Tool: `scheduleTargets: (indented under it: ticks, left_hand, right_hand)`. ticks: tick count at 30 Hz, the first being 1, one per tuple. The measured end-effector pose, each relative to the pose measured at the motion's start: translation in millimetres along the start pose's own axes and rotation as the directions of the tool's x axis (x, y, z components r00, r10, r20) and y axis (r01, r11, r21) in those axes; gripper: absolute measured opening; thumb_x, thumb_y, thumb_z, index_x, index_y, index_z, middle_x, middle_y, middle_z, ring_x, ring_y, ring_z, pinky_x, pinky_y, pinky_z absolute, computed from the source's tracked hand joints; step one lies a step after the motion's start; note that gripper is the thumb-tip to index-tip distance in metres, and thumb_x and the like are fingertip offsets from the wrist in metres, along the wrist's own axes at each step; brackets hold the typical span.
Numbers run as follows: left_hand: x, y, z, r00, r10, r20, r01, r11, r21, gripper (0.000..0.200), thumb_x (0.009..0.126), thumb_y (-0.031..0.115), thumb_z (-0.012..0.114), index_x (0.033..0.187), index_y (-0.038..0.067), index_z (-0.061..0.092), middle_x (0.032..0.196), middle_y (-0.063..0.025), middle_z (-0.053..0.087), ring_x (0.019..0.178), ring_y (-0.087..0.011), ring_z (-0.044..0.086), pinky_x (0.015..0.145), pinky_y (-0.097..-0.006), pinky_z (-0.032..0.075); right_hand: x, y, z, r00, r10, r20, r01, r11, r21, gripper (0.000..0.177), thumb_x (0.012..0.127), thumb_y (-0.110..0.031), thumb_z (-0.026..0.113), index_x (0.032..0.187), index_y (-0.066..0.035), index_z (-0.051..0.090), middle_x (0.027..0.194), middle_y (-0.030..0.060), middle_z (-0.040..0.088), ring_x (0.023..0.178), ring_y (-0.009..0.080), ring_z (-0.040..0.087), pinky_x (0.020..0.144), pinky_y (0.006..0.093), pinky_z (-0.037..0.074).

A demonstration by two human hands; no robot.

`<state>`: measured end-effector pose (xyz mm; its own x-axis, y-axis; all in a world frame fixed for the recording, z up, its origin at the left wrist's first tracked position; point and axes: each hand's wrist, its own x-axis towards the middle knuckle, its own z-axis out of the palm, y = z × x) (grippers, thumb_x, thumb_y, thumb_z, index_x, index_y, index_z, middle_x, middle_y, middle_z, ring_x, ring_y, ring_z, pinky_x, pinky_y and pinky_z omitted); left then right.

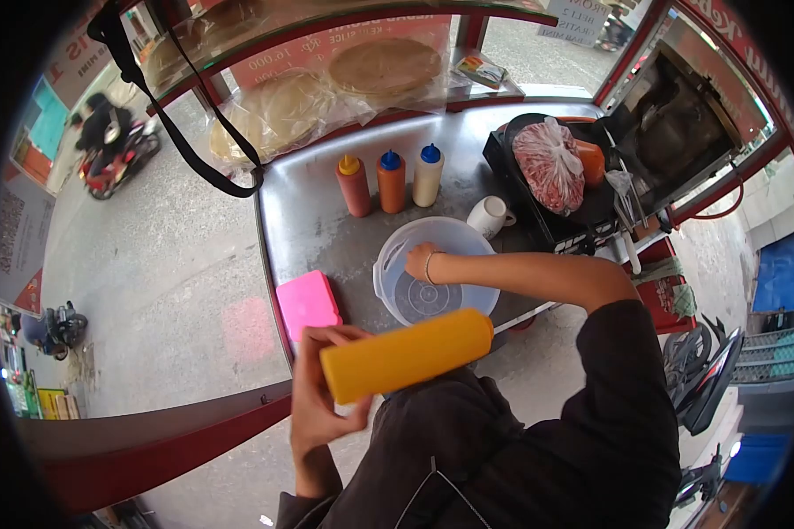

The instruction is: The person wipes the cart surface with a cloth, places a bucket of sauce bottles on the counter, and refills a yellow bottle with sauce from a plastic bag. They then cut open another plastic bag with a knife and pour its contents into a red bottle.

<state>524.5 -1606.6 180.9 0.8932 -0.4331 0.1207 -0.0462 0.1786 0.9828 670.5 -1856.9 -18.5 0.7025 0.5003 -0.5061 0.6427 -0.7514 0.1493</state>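
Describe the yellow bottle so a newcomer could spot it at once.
Start at the metal counter and find the translucent tub that the right hand reaches into. On the wearer's side of it, held sideways in the left hand, is the yellow bottle. Unlike the three upright squeeze bottles beyond the tub, it has a yellow body and is held off the counter.

Left grip [312, 392] curled; right grip [420, 263] forward (elbow [616, 280] bent).
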Motion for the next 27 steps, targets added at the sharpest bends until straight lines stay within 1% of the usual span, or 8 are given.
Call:
scheduleTargets:
  ticks: [6, 9, 11, 15, 21, 23, 25, 27]
  left_hand:
    - [-33, -51, 6, 0.969, -0.173, 0.174, 0.126, 0.959, 0.252, 0.054, 0.064, 0.008, 0.077, 0.104, 0.004, 0.041, 0.105, -0.0151, 0.059, 0.096, -0.0211, 0.061, 0.082, -0.0322, 0.049]
    - [-53, -97, 11, 0.95, -0.263, 0.168, 0.188, 0.912, 0.364, 0.052, 0.07, 0.013, 0.077, 0.105, 0.002, 0.04, 0.1, -0.0124, 0.061, 0.093, -0.0212, 0.062, 0.081, -0.0291, 0.049]
    - [-65, -132, 21, 0.871, -0.489, -0.048, 0.491, 0.87, 0.046, 0.048, 0.078, 0.014, 0.074, 0.108, 0.001, 0.039, 0.104, -0.0117, 0.059, 0.092, -0.0218, 0.063, 0.082, -0.0315, 0.051]
    - [-72, -181, 64, 0.769, -0.633, -0.09, 0.503, 0.685, -0.527, 0.038, 0.089, 0.018, 0.063, 0.116, 0.003, 0.041, 0.116, -0.0128, 0.053, 0.106, -0.0215, 0.057, 0.087, -0.0407, 0.054]
    - [-78, -211, 144, 0.663, -0.749, 0.003, 0.498, 0.438, -0.749, 0.045, 0.087, 0.028, 0.061, 0.126, 0.011, 0.046, 0.123, -0.0049, 0.054, 0.118, -0.0237, 0.049, 0.096, -0.0419, 0.042]
    - [-84, -219, 168, 0.743, -0.668, -0.043, 0.408, 0.503, -0.762, 0.045, 0.087, 0.029, 0.061, 0.126, 0.012, 0.046, 0.124, -0.0057, 0.054, 0.117, -0.0234, 0.05, 0.097, -0.0417, 0.042]
    - [-90, -224, 198, 0.766, -0.637, -0.081, 0.371, 0.542, -0.754, 0.046, 0.088, 0.031, 0.062, 0.126, 0.012, 0.046, 0.123, -0.0051, 0.054, 0.117, -0.0225, 0.049, 0.098, -0.041, 0.041]
    - [-94, -235, 233, 0.794, -0.597, -0.116, 0.325, 0.578, -0.749, 0.047, 0.088, 0.034, 0.062, 0.126, 0.012, 0.046, 0.122, -0.0045, 0.054, 0.116, -0.0217, 0.048, 0.099, -0.0403, 0.04]
  right_hand:
    - [-55, 20, -56, 0.983, 0.021, -0.18, 0.014, 0.982, 0.19, 0.018, 0.073, -0.008, 0.071, 0.089, 0.0, 0.069, 0.077, 0.0153, 0.068, 0.075, 0.0253, 0.069, 0.065, 0.0374, 0.056]
    - [-161, 55, -100, 0.92, 0.318, -0.23, 0.029, 0.529, 0.848, 0.014, 0.076, -0.005, 0.072, 0.08, 0.001, 0.06, 0.068, 0.0122, 0.065, 0.054, 0.0154, 0.065, 0.051, 0.0289, 0.052]
    - [-228, 68, -79, 0.838, 0.476, -0.267, -0.068, 0.576, 0.814, 0.011, 0.077, -0.005, 0.07, 0.081, 0.0, 0.062, 0.067, 0.011, 0.066, 0.057, 0.0151, 0.066, 0.05, 0.0278, 0.051]
    - [-241, 72, 73, 0.831, 0.509, -0.224, -0.127, 0.566, 0.815, 0.009, 0.077, -0.005, 0.069, 0.083, -0.001, 0.063, 0.068, 0.0105, 0.066, 0.061, 0.0196, 0.067, 0.055, 0.0305, 0.051]
    - [-240, 52, 143, 0.681, 0.628, -0.377, -0.393, 0.747, 0.536, 0.033, 0.078, -0.015, 0.071, 0.108, -0.006, 0.06, 0.092, 0.0119, 0.064, 0.081, 0.0302, 0.065, 0.074, 0.0388, 0.053]
    - [-271, 16, 112, 0.549, 0.813, -0.193, -0.134, 0.313, 0.94, 0.04, 0.084, -0.019, 0.07, 0.117, -0.005, 0.052, 0.096, 0.0114, 0.062, 0.084, 0.0255, 0.065, 0.075, 0.0364, 0.053]
    - [-285, -34, 122, 0.524, 0.85, 0.048, 0.32, -0.249, 0.914, 0.048, 0.086, -0.027, 0.07, 0.121, -0.003, 0.047, 0.097, 0.0067, 0.061, 0.085, 0.0167, 0.062, 0.076, 0.0321, 0.051]
    - [-277, -93, 168, 0.587, 0.81, -0.011, 0.497, -0.349, 0.794, 0.053, 0.086, -0.032, 0.072, 0.122, -0.003, 0.046, 0.101, 0.0033, 0.06, 0.088, 0.0112, 0.059, 0.077, 0.0295, 0.05]
